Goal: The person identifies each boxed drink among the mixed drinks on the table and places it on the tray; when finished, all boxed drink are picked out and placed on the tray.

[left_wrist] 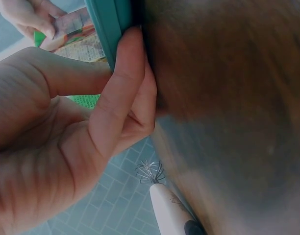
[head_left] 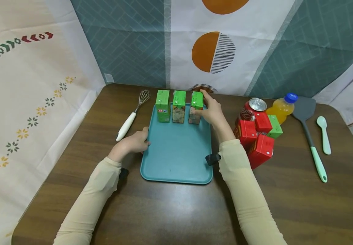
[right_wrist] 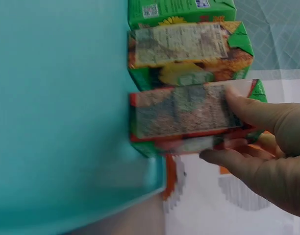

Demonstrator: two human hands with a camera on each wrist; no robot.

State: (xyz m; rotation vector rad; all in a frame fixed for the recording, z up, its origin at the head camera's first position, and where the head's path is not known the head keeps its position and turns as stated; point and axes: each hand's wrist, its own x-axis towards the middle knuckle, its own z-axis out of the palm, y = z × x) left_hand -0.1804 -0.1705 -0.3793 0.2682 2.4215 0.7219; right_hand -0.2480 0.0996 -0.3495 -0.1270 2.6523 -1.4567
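The right hand (head_left: 211,110) is gripping the rightmost carton (right_wrist: 184,112) at the far edge of the tray (head_left: 176,153), thumb on its front, while the left hand (head_left: 135,141), well apart, is pinching the tray's left rim. Two more cartons (head_left: 178,106) are standing alongside, and bare tray is stretching to the near rim. The left wrist camera is showing fingers (left_wrist: 115,105) folding under the edge, which the head view is hiding

Mid-frame, the tray (head_left: 176,153) is plain teal; the three cartons (head_left: 178,110) at its top edge have bright green tops. Right of centre, three boxes (head_left: 260,148) are red. The counter (head_left: 176,211) is brown wood grain. Up top, orange and black-striped circles (head_left: 205,52) mark white cloth (head_left: 182,75) beside a teal herringbone panel (head_left: 124,44).
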